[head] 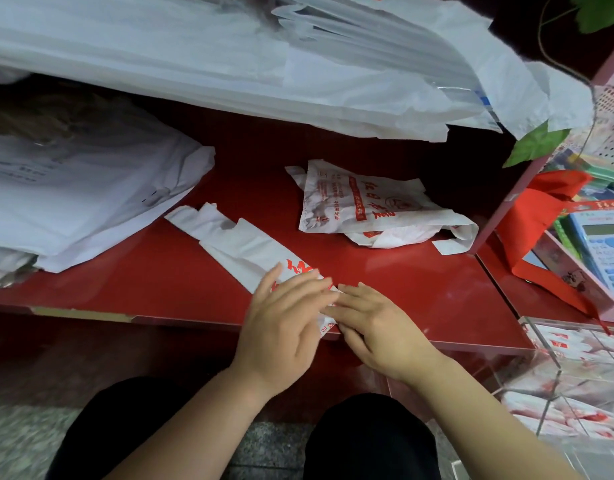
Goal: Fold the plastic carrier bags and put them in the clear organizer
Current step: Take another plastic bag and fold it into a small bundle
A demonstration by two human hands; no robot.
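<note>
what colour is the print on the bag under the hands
Red print on a white bag, seen in the head view.

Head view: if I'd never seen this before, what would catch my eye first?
The glossy red shelf fills the middle, and at its near edge the left hand and right hand press flat on a long white carrier bag with red print. Behind them lies a crumpled printed bag, and big stacks of white bags fill the top. At lower right a clear organizer holds folded bags.
</note>
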